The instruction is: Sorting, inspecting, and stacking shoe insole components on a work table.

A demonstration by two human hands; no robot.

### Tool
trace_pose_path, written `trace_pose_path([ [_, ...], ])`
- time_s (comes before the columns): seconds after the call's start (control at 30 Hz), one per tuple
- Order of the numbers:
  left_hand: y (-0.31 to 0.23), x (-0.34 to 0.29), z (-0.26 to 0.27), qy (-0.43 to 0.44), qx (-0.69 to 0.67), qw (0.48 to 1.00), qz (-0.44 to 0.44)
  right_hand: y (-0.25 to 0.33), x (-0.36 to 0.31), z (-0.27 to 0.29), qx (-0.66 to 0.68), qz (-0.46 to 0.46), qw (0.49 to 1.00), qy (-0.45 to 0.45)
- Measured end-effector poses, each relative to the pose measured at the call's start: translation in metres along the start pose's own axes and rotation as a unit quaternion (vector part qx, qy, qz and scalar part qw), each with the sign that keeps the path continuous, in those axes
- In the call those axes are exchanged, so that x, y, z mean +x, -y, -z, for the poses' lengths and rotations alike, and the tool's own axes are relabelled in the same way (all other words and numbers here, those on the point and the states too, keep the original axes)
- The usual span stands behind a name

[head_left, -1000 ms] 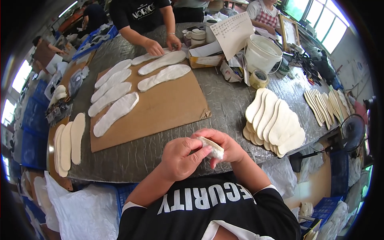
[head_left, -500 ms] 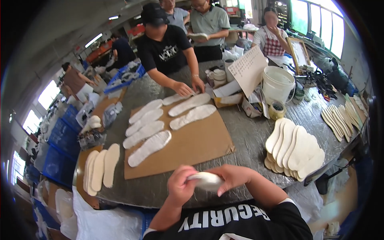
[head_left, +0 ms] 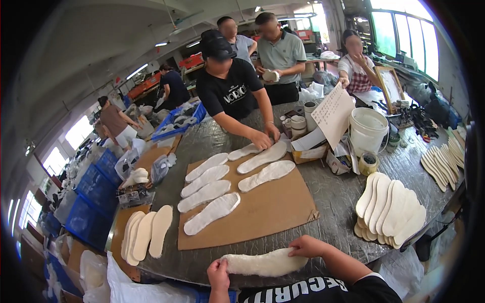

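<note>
A cream, fleecy insole (head_left: 263, 263) is stretched out lengthwise between my two hands, just in front of the table's near edge. My left hand (head_left: 218, 274) pinches its left end, and my right hand (head_left: 307, 246) grips its right end by the upper edge. Beyond it lies a brown cardboard sheet (head_left: 275, 217) bearing several white insoles (head_left: 212, 213) in two columns. Across the table, a co-worker's hands (head_left: 266, 140) touch the far insoles of the right column.
Stacked pale insoles (head_left: 391, 212) stand to the right, others (head_left: 146, 236) fan out at the left, and more (head_left: 440, 167) lie far right. A white bucket (head_left: 368, 132), a jar (head_left: 368, 164) and a propped paper sheet (head_left: 333, 115) occupy the back right. Blue crates (head_left: 91, 219) line the left.
The insole was bunched and blurred between my hands; now it is drawn out flat, my hands farther apart. My view has shifted, and the seated person's hand now touches the paper sheet.
</note>
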State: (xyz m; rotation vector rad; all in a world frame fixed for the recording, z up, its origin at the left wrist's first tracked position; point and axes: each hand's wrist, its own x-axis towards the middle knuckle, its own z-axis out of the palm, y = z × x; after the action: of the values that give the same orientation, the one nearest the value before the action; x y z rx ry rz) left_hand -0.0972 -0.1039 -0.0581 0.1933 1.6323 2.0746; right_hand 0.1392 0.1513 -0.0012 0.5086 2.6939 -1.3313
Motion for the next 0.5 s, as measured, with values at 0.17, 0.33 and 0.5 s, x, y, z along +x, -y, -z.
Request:
trace_pose_path([
  [0.17,-0.011,0.007,0.003,0.002,-0.052,0.998,0.027,-0.024,-0.011,-0.001,0.185,-0.041,0.982,0.028],
  [0.33,-0.013,0.009,0.003,0.004,-0.043,0.998,0.036,-0.014,-0.017,-0.012,0.215,-0.065,0.974,-0.015],
  [0.5,-0.016,0.008,-0.002,0.018,-0.02,0.999,0.041,-0.019,-0.022,-0.029,0.218,-0.046,0.971,-0.088],
])
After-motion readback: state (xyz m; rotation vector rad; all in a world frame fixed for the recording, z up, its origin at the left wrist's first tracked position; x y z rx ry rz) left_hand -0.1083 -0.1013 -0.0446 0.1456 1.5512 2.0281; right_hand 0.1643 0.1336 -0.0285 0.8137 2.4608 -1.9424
